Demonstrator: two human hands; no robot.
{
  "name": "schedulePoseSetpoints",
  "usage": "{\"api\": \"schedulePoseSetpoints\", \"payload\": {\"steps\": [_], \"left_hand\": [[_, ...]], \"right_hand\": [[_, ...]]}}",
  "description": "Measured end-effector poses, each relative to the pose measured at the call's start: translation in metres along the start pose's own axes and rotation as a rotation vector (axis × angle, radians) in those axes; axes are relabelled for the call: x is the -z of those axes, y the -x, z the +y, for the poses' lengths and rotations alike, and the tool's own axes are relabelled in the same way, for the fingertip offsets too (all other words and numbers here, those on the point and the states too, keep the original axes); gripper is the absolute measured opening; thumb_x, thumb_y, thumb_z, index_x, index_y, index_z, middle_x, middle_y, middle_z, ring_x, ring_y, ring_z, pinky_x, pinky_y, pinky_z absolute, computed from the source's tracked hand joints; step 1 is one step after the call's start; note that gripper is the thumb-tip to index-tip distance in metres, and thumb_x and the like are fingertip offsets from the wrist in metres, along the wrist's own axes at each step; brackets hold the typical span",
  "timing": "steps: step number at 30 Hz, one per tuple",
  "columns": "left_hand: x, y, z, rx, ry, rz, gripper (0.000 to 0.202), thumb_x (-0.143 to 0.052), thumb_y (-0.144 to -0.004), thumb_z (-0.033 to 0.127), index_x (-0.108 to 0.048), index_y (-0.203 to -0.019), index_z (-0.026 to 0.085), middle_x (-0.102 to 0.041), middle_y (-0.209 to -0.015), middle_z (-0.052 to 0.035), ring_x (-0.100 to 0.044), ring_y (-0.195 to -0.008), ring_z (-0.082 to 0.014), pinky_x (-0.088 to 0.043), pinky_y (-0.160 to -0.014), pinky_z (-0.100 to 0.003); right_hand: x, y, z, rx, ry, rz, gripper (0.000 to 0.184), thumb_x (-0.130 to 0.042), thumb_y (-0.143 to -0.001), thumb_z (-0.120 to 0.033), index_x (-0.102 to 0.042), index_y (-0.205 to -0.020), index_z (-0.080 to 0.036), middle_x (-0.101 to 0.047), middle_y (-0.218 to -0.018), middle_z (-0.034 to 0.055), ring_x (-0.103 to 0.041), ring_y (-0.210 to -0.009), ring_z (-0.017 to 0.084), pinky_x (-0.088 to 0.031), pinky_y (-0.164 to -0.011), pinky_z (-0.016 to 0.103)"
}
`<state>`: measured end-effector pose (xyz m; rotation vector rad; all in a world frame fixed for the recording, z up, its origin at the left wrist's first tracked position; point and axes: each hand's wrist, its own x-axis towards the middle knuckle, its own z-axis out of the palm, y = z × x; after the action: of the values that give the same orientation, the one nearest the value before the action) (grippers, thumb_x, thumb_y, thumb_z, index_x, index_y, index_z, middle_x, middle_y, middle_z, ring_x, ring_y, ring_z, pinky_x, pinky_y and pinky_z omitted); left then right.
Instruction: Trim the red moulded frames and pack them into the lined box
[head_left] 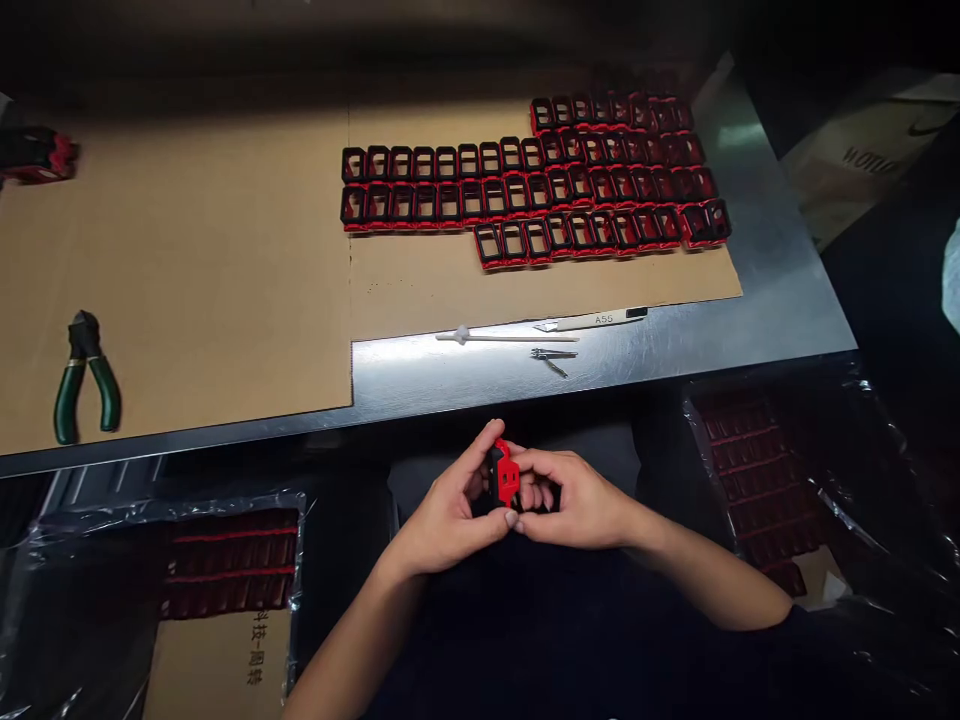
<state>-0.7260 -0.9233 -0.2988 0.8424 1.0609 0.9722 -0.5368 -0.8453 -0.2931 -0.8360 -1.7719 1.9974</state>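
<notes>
A small red and black plastic housing is held in front of my body, just off the near edge of the workbench. My left hand grips it from the left, its fingers behind the part and its thumb along the lower side. From the other side my right hand has its fingers curled against the same part, with the thumb close to the left thumb. The housing's red side with small square openings faces up; its black side is partly covered by my fingers.
Rows of similar red and black housings stand on cardboard on the metal bench. Green-handled cutters, a craft knife, a cotton-tipped stick and tweezers lie there. Plastic-lined boxes with more parts flank me.
</notes>
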Motion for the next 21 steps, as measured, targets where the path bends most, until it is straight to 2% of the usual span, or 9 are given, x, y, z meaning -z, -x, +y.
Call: {"api": "schedulePoseSetpoints", "payload": {"steps": [3, 6, 8, 10, 13, 16, 19, 21], "left_hand": [[-0.001, 0.001, 0.002, -0.009, -0.101, 0.022, 0.086, -0.070, -0.082, 0.022, -0.028, -0.157, 0.026, -0.054, -0.146, -0.0123, -0.061, -0.124, -0.0262, -0.050, -0.107, -0.041], [-0.002, 0.001, 0.002, -0.057, -0.300, 0.068, 0.085, -0.067, -0.080, 0.017, -0.029, -0.156, 0.025, -0.054, -0.147, -0.0114, -0.057, -0.131, -0.0281, -0.043, -0.114, -0.047], [-0.002, 0.000, 0.001, -0.118, -0.454, 0.088, 0.088, -0.067, -0.079, 0.014, -0.028, -0.157, 0.025, -0.050, -0.152, -0.0104, -0.049, -0.139, -0.0292, -0.034, -0.120, -0.050], [-0.003, -0.001, 0.001, -0.174, -0.573, 0.075, 0.089, -0.065, -0.079, 0.012, -0.025, -0.157, 0.026, -0.044, -0.156, -0.0098, -0.044, -0.143, -0.0290, -0.034, -0.120, -0.050], [-0.006, -0.002, 0.002, -0.245, -0.649, 0.043, 0.090, -0.061, -0.081, 0.007, -0.020, -0.158, 0.027, -0.046, -0.154, -0.0093, -0.046, -0.141, -0.0270, -0.036, -0.119, -0.048], [-0.009, -0.004, 0.002, -0.319, -0.708, 0.024, 0.093, -0.057, -0.081, 0.003, -0.013, -0.159, 0.029, -0.049, -0.152, -0.0093, -0.049, -0.138, -0.0252, -0.039, -0.118, -0.048], [-0.010, -0.004, 0.001, -0.343, -0.681, 0.027, 0.097, -0.056, -0.082, 0.003, -0.006, -0.159, 0.034, -0.042, -0.157, -0.0087, -0.045, -0.141, -0.0252, -0.038, -0.118, -0.049], [-0.010, -0.002, 0.001, -0.280, -0.549, 0.069, 0.095, -0.057, -0.081, 0.005, -0.010, -0.159, 0.034, -0.036, -0.161, -0.0092, -0.045, -0.141, -0.0265, -0.038, -0.117, -0.050]], "right_hand": [[0.011, -0.002, -0.004, -0.122, -0.333, -0.076, 0.040, -0.070, -0.073, -0.026, -0.066, -0.112, -0.015, -0.062, -0.090, 0.0037, -0.053, -0.068, 0.009, -0.042, -0.053, 0.016], [0.016, -0.006, -0.007, -0.208, -0.470, -0.028, 0.033, -0.070, -0.078, -0.034, -0.071, -0.104, -0.014, -0.063, -0.088, 0.0060, -0.054, -0.067, 0.010, -0.040, -0.048, 0.015], [0.016, -0.007, -0.008, -0.228, -0.464, 0.009, 0.032, -0.072, -0.079, -0.038, -0.073, -0.100, -0.014, -0.064, -0.090, 0.0065, -0.053, -0.066, 0.010, -0.039, -0.046, 0.015], [0.013, -0.008, -0.008, -0.226, -0.468, 0.029, 0.033, -0.072, -0.081, -0.044, -0.075, -0.094, -0.014, -0.063, -0.092, 0.0067, -0.051, -0.063, 0.008, -0.039, -0.044, 0.014], [0.008, -0.008, -0.008, -0.217, -0.468, 0.054, 0.036, -0.074, -0.081, -0.050, -0.073, -0.084, -0.014, -0.060, -0.081, 0.0044, -0.050, -0.063, 0.009, -0.039, -0.044, 0.013], [0.005, -0.007, -0.006, -0.215, -0.452, 0.054, 0.035, -0.077, -0.079, -0.049, -0.071, -0.080, -0.014, -0.057, -0.073, 0.0017, -0.049, -0.063, 0.009, -0.041, -0.045, 0.014], [0.004, -0.004, -0.005, -0.171, -0.401, 0.056, 0.032, -0.078, -0.080, -0.046, -0.071, -0.083, -0.015, -0.059, -0.082, 0.0022, -0.052, -0.064, 0.009, -0.046, -0.049, 0.017], [0.004, -0.001, -0.005, -0.064, -0.303, 0.099, 0.025, -0.077, -0.082, -0.040, -0.072, -0.086, -0.016, -0.060, -0.090, 0.0031, -0.056, -0.070, 0.010, -0.050, -0.056, 0.019]]}}
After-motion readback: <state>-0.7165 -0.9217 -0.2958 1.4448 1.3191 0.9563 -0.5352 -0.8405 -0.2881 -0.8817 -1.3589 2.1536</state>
